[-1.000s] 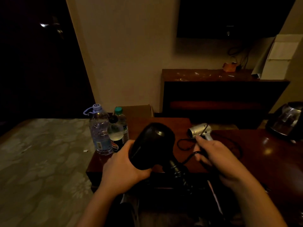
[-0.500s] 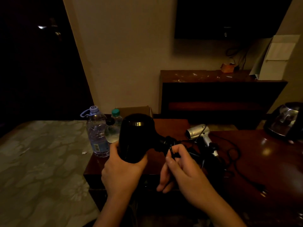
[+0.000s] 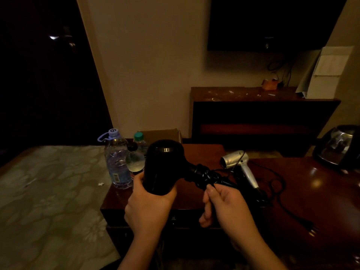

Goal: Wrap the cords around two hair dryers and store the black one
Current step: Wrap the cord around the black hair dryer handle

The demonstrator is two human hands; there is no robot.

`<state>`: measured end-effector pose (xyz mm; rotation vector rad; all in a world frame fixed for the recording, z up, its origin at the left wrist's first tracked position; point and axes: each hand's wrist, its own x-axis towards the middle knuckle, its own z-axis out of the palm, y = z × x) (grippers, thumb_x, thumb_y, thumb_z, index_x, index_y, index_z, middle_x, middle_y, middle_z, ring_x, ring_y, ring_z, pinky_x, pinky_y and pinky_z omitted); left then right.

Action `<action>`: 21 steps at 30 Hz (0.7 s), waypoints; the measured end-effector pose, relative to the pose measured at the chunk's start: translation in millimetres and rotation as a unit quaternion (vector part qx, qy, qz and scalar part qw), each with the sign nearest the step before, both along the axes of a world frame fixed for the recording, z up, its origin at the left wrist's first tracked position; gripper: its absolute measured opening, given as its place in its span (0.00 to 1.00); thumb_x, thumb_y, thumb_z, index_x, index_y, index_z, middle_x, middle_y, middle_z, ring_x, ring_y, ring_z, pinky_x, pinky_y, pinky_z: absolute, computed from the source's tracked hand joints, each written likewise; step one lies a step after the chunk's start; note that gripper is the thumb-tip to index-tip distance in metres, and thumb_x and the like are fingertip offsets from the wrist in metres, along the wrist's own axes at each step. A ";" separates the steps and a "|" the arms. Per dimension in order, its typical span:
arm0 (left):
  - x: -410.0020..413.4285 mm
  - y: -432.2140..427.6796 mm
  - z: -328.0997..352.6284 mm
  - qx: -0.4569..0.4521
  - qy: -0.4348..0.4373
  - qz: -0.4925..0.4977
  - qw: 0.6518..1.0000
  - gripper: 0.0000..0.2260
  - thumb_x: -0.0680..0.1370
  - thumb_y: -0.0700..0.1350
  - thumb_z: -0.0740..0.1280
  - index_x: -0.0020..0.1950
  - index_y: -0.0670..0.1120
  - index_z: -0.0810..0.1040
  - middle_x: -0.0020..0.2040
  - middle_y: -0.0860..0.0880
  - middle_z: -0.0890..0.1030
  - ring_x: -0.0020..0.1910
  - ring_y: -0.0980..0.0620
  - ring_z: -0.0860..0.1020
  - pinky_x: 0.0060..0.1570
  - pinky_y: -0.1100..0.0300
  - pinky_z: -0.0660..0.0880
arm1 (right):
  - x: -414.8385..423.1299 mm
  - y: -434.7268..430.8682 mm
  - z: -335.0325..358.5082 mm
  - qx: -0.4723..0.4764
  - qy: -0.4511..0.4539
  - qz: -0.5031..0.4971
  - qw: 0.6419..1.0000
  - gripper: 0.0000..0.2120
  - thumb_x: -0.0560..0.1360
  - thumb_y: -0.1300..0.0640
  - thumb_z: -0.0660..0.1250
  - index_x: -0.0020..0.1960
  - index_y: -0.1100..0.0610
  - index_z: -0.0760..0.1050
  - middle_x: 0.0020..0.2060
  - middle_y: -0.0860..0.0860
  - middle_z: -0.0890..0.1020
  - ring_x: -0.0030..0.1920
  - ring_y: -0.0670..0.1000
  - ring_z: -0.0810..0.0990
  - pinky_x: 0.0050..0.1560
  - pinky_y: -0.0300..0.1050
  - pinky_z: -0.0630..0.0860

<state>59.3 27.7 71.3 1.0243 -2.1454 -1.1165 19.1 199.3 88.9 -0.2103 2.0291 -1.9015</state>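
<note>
Left hand (image 3: 148,207) grips black hair dryer (image 3: 163,166) above the table's (image 3: 311,191) left edge. Right hand (image 3: 224,205) pinches its cord (image 3: 204,175); several turns on the handle, wrap unfinished. Silver hair dryer (image 3: 235,162) lies mid-table, apparently unwrapped. Storing not begun.

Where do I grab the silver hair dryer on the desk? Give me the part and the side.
Likely its handle, from above on the near-right side: the silver hair dryer lies flat on the desk, slim handle angled toward you, while a cord crosses its fatter barrel.
</note>
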 end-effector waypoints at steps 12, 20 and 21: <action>-6.1 6.8 -3.2 0.047 0.066 0.016 0.997 0.35 0.60 0.64 0.79 0.62 0.60 0.70 0.48 0.56 0.78 0.54 0.44 0.81 0.51 0.51 0.76 | 29.8 -39.6 0.1 -0.171 -0.027 -0.050 0.984 0.16 0.84 0.53 0.55 0.43 0.60 0.72 0.22 0.54 0.69 0.19 0.53 0.72 0.23 0.46 0.77; -18.7 2.3 -11.2 0.231 0.171 -0.001 0.958 0.30 0.63 0.50 0.83 0.62 0.52 0.78 0.53 0.53 0.83 0.53 0.50 0.82 0.52 0.49 0.80 | -0.4 -30.5 -36.5 -0.040 0.077 0.032 0.996 0.21 0.75 0.39 0.61 0.30 0.51 0.70 0.21 0.48 0.69 0.21 0.47 0.69 0.31 0.49 0.71; -19.1 -2.2 -11.4 0.278 0.195 -0.003 0.941 0.30 0.63 0.49 0.83 0.63 0.52 0.79 0.55 0.51 0.84 0.52 0.48 0.83 0.52 0.46 0.82 | -4.4 -23.8 -39.1 -0.040 0.054 0.056 0.996 0.21 0.73 0.39 0.63 0.28 0.50 0.68 0.20 0.48 0.67 0.19 0.47 0.66 0.29 0.48 0.70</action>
